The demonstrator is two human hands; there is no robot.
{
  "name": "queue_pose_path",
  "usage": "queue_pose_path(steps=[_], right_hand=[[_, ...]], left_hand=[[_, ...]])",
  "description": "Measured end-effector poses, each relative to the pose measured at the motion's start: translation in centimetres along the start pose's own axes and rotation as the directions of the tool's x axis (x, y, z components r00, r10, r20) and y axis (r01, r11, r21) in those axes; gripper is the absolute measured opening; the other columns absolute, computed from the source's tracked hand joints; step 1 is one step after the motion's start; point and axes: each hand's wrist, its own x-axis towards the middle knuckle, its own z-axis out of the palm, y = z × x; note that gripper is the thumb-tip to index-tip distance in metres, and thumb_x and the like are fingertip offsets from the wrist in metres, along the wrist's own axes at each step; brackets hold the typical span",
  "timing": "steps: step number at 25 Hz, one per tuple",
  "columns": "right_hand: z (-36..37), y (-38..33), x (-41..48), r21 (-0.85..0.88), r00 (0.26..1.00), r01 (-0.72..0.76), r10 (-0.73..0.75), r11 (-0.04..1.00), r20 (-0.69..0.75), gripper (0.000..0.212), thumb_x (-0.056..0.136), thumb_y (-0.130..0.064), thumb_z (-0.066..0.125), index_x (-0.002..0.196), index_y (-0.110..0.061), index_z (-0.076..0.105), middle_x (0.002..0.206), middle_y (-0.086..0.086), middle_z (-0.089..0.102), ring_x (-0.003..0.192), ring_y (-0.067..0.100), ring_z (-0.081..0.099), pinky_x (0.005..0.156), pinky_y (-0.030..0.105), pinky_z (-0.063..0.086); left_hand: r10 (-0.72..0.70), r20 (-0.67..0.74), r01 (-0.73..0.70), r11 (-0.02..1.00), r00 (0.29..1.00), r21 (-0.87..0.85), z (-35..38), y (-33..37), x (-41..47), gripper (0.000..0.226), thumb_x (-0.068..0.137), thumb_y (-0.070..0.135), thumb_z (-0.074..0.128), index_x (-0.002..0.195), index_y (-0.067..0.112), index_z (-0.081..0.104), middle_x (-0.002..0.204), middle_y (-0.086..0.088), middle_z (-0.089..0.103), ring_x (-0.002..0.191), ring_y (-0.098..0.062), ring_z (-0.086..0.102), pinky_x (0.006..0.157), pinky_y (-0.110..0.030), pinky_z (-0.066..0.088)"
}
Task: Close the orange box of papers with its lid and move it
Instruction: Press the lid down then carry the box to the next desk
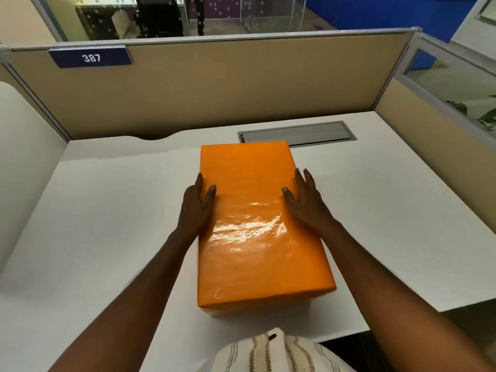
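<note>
The orange box [255, 226] stands on the white desk [107, 224] in the middle of the view, with its glossy orange lid on top, so the papers inside are hidden. My left hand [197, 205] presses flat against the box's left side, thumb lying on the lid. My right hand [306, 201] holds the right side the same way, fingers down the side and thumb on top. The box's near end reaches close to the desk's front edge.
A grey cable hatch [298, 134] is set into the desk just behind the box. Beige partition walls [214, 87] close off the back, left and right. A blue plate marked 387 [91, 58] hangs on the back partition. The desk's front edge steps back at the right [402, 312].
</note>
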Motion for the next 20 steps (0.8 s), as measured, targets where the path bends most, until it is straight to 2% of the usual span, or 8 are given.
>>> queue_pose_path(steps=[3,5,8,13,17,20], right_hand=[[0.2,-0.6,2.1,0.012,1.0,0.002,-0.003,1.0,0.027,0.071,0.094,-0.052,0.032,0.15,-0.021,0.0,0.161,0.005,-0.002,0.144,0.036,0.017,0.113,0.052,0.024],[1.0,-0.6,2.5,-0.041,0.999,0.003,-0.001,0.999,0.04,0.069,0.095,-0.051,0.028,0.15,-0.02,-0.001,0.161,0.005,-0.003,0.144,0.036,0.02,0.113,0.05,0.025],[1.9,-0.4,2.4,-0.107,1.0,0.004,-0.004,0.994,0.002,0.068,0.096,-0.051,0.024,0.15,-0.019,-0.001,0.161,0.004,-0.004,0.142,0.037,0.025,0.111,0.049,0.029],[1.9,-0.3,2.7,-0.12,1.0,-0.003,0.003,0.993,0.002,0.067,0.096,-0.052,0.024,0.15,-0.021,-0.001,0.161,0.003,-0.003,0.142,0.036,0.024,0.11,0.05,0.028],[1.1,-1.1,4.4,-0.14,0.996,-0.065,0.056,0.988,-0.065,0.068,0.093,-0.057,0.029,0.148,-0.019,0.016,0.16,0.003,0.01,0.138,0.038,0.029,0.106,0.057,0.029],[0.0,-2.2,7.6,-0.081,0.995,-0.023,0.015,0.996,-0.094,0.069,0.093,-0.055,0.033,0.149,-0.019,0.013,0.16,0.003,0.01,0.14,0.038,0.026,0.107,0.058,0.028]], left_hand=[[-0.017,0.039,0.017,1.0,0.999,-0.004,0.1,0.1,1.3,0.068,0.097,0.046,0.04,0.154,0.022,0.012,0.159,-0.009,0.029,0.141,-0.035,0.036,0.113,-0.051,0.03],[-0.016,0.04,0.017,0.999,0.999,-0.032,0.5,-0.2,1.6,0.067,0.097,0.045,0.04,0.154,0.024,0.01,0.159,-0.008,0.028,0.141,-0.035,0.037,0.113,-0.05,0.03],[-0.019,0.012,0.019,0.999,1.0,-0.04,1.0,-0.7,1.6,0.067,0.098,0.044,0.039,0.154,0.026,0.008,0.158,-0.008,0.03,0.139,-0.034,0.039,0.113,-0.051,0.031],[0.027,0.018,-0.027,1.0,0.999,-0.011,1.2,-1.1,2.2,0.068,0.097,0.043,0.041,0.154,0.023,0.009,0.155,-0.011,0.036,0.137,-0.033,0.041,0.113,-0.053,0.033],[-0.049,-0.054,0.053,0.995,0.997,0.088,0.3,-0.5,4.5,0.072,0.093,0.051,0.045,0.153,0.027,0.015,0.16,-0.014,0.02,0.144,-0.037,0.027,0.114,-0.057,0.026],[0.007,-0.069,-0.002,0.998,0.998,0.065,-0.6,0.9,7.7,0.071,0.094,0.05,0.045,0.153,0.023,0.018,0.161,-0.013,0.021,0.146,-0.034,0.024,0.117,-0.055,0.024]])
